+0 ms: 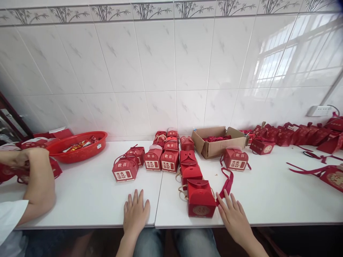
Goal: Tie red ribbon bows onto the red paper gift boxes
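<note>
My left hand (136, 211) lies flat on the white table, fingers spread and nothing in it. My right hand (233, 214) rests palm down at the table's front edge, its fingers apart. Its fingertips meet the lower end of a dark red ribbon (227, 184), just beside a red gift box (201, 200) with twine handles. Behind that box stand more red boxes (190, 174) in a row. Ahead of my left hand sits a red candy box (124, 169) with a ribbon handle and a cream label, in front of another.
A cardboard carton (222, 146) of dark red ribbons stands near the wall. Further right are several red boxes (289, 135) and a ribboned box (332, 177). At left, another person's arm (40, 185) works among red boxes beside a red plastic basin (80, 151) holding wrapped sweets.
</note>
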### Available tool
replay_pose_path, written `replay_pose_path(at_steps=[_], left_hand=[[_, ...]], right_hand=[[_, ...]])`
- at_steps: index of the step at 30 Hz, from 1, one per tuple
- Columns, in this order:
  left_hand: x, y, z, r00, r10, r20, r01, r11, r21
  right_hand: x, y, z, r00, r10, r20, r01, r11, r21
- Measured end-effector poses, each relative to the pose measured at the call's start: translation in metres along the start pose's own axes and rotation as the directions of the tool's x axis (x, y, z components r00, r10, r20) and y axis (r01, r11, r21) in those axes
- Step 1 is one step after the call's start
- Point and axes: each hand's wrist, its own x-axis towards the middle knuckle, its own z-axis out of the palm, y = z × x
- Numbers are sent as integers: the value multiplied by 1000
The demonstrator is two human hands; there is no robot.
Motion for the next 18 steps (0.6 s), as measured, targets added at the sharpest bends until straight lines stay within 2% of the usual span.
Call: replay_pose_path(at_steps=[8, 12, 14, 16, 18], left_hand=[[-2, 1, 2, 1000, -1, -29, 2, 1000, 10], [-4, 1, 1, 1000, 3, -29, -3, 1000, -10], [-4, 0, 0, 1000, 0, -23, -1, 1000, -15], [-3, 1, 0, 1000, -4, -15, 4, 1000, -14], [-3, 1, 0, 1000, -5, -11, 5, 1000, -8]], right_hand=[[6, -6, -11, 995, 59, 85, -63, 997, 44], [8, -5, -9, 992, 69, 104, -84, 985, 149], [15, 1, -10, 995, 83, 51, -94, 961, 261], [28, 13, -17, 990, 122, -69, -89, 929, 360], [45, 32, -29, 959, 188, -213, -97, 922, 374]])
